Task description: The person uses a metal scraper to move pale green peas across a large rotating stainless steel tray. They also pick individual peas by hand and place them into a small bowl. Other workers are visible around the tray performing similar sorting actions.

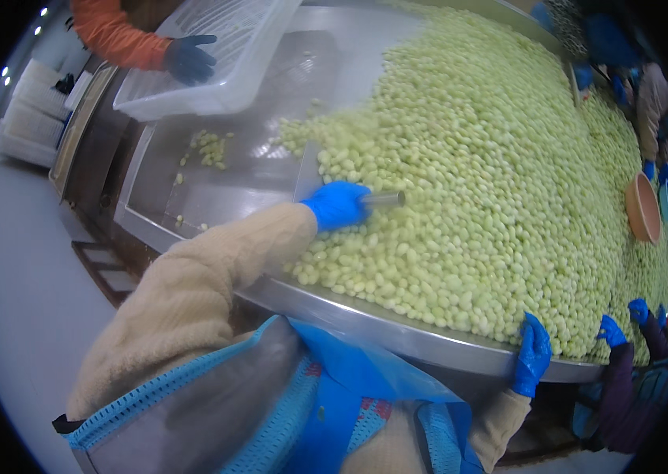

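Note:
My left hand (337,206), in a blue glove, grips a tool by its round metal handle (388,199) at the near left side of the pile. A flat metal plate (308,169) beside this hand looks like the tool's blade. The pile (458,195) is of small pale green ovals, like beans or peeled fruit, spread thickly over a stainless steel table (239,189). Further right, my right hand (532,355), also blue-gloved, rests at the table's raised metal rim (393,335). Its fingertips touch the pile's edge, and nothing shows in its grasp.
Across the table a co-worker's dark-gloved hand (190,59) lies over a white plastic crate (209,98). Other people's blue-gloved hands (611,332) work at the right. An orange-pink bowl (643,207) is tilted on the pile. White crates (32,112) are stacked at far left.

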